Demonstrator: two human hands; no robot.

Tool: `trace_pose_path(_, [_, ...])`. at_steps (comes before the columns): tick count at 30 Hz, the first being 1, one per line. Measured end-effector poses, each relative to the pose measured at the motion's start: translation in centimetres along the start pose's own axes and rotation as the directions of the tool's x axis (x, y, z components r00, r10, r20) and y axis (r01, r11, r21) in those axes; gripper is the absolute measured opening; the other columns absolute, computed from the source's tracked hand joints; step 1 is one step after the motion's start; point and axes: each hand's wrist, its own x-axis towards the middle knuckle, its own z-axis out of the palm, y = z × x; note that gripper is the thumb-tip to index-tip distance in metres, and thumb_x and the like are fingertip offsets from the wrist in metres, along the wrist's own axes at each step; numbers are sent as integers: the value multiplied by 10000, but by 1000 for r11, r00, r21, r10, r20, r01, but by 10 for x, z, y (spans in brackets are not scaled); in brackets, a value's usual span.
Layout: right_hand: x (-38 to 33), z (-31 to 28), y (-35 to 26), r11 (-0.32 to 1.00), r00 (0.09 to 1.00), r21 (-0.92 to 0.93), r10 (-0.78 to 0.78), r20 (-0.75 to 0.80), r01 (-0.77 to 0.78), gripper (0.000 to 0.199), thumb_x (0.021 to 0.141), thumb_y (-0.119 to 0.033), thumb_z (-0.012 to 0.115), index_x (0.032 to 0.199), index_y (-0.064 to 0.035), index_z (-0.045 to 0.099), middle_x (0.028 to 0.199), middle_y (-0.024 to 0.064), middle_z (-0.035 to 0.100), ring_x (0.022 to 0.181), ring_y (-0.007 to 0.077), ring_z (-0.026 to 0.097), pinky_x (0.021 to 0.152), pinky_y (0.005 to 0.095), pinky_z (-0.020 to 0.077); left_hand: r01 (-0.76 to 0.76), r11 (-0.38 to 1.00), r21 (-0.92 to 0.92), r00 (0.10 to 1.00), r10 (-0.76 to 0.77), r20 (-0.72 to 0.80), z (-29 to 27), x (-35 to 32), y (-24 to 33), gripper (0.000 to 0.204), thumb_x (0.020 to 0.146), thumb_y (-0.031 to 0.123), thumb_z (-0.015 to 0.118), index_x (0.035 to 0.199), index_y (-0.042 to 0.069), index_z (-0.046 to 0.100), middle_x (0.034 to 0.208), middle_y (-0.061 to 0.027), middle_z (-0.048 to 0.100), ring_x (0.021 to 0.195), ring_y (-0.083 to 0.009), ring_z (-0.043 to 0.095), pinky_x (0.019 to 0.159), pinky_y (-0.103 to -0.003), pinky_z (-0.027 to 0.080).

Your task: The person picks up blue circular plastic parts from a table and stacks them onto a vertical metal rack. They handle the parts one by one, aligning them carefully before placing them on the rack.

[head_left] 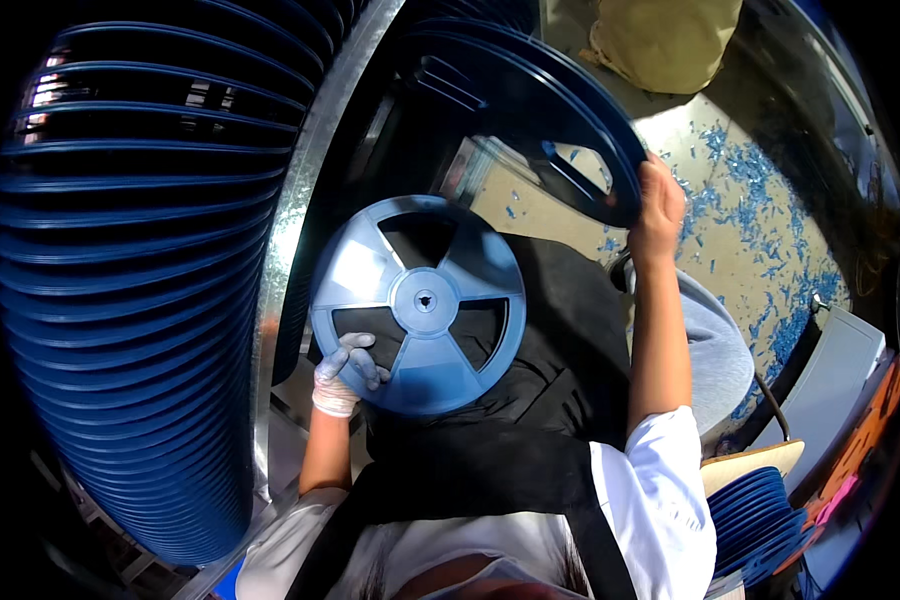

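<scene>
My left hand [345, 373], in a pale glove, grips the lower left rim of a light blue plastic reel [418, 302] with three spoke openings, held flat above my black apron [530, 400]. My right hand [658, 205], bare, is raised and closed on the rim of a larger dark blue reel [530, 100] tilted on edge, up and to the right of the light blue one. The two reels are apart.
A long row of dark blue reels [130, 300] stacked on edge fills the left, bounded by a metal rail [290, 220]. Blue plastic shavings [770, 250] litter the floor on the right. A smaller stack of blue reels [760, 520] sits lower right; a tan sack [665, 40] lies at top.
</scene>
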Motion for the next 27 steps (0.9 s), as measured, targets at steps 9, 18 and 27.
trace_pose_path(9, [77, 108, 53, 803, 885, -392, -459, 74, 449, 227, 940, -230, 509, 871, -83, 668, 804, 57, 660, 719, 223, 640, 621, 304, 496, 22, 996, -87, 999, -19, 36, 0, 2, -1, 460, 909, 230, 488, 1227, -102, 470, 701, -231, 616, 621, -340, 630, 782, -491, 532])
trace_pose_path(18, [133, 166, 87, 423, 633, -583, -744, 214, 694, 181, 815, -233, 694, 967, -145, 648, 1008, 57, 619, 942, 250, 584, 790, 345, 473, 43, 999, -32, 981, -48, -187, 6, -6, -1, 476, 855, 259, 544, 1171, -95, 504, 638, -207, 591, 524, -322, 569, 717, -481, 539])
trace_pose_path(27, [125, 134, 125, 537, 701, -665, -713, -28, 519, 326, 818, -257, 680, 1089, -99, 590, 1090, 106, 588, 1022, 294, 553, 844, 381, 443, 40, 999, -1, 993, -39, -109, -4, -4, -4, 515, 844, 316, 569, 1166, -82, 512, 599, -176, 575, 487, -293, 547, 696, -478, 545])
